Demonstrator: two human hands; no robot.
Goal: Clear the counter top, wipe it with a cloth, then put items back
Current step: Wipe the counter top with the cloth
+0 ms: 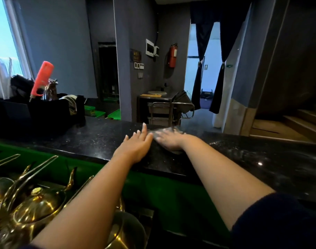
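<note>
The black speckled counter top [99, 139] runs across the middle of the view. My right hand [169, 139] lies flat and blurred on a grey cloth [177, 151] near the counter's far edge; most of the cloth is hidden under the palm. My left hand [135, 145] rests beside it on the counter, palm down, fingers spread, holding nothing. The two hands almost touch.
A black box [37, 114] holding a red-handled tool [41, 79] and a metal pot stands on the counter's left end. Several brass teapots [38, 207] sit on the lower green shelf [171, 198] in front of me. Beyond the counter stand a metal trolley [162, 108] and stairs [297, 121].
</note>
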